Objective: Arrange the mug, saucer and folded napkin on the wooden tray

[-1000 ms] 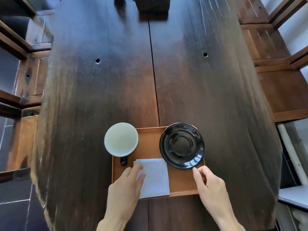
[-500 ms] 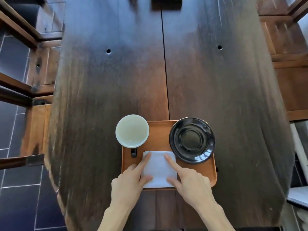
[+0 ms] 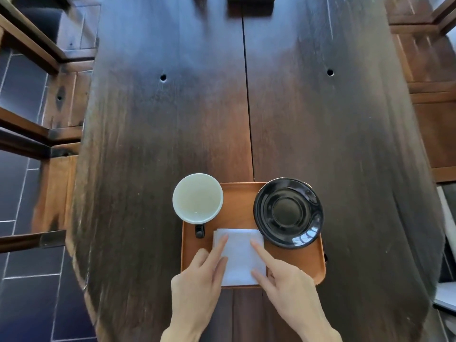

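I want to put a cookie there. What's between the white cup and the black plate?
Only bare wooden tray between white mug and black saucer, head view.

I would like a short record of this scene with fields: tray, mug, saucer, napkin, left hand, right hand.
tray: wooden tray, near table edge
mug: white-lined mug, tray's far-left corner, handle towards person
saucer: black saucer, far-right on tray, empty
napkin: folded white napkin, near middle of tray
left hand: left hand, straight fingers on napkin
right hand: right hand, index finger on napkin

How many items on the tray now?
3: mug at far left corner, saucer at far right, napkin near middle under both hands. None look hidden.
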Motion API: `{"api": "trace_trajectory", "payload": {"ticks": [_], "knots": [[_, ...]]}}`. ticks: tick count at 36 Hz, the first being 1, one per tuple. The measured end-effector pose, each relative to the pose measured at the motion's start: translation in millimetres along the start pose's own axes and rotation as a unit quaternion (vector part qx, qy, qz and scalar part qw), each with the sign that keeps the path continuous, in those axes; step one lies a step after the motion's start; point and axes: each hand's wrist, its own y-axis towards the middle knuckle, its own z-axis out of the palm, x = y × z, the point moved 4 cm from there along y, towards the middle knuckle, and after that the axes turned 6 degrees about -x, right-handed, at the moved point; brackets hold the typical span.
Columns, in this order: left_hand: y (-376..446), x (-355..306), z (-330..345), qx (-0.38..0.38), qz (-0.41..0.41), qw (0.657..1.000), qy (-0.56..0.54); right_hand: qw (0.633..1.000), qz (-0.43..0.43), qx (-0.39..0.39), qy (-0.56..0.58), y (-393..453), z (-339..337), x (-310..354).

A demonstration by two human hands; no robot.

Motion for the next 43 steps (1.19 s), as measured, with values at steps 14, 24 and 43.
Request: {"api": "trace_trajectory", "payload": {"ticks": [14, 24, 43], "knots": [[0, 5, 13, 0.054, 0.093, 0.981, 0.162, 0.990, 0.018, 0.034, -0.135, 9, -1, 14], [8, 6, 3, 0.137, 0.079, 0.969, 0.192, 0.990, 0.053, 0.070, -0.112, 7, -4, 0], [1, 16, -16, 0.136, -0.090, 0.986, -0.047, 0.987, 0.096, 0.110, 0.071, 5, -17, 1]]}}
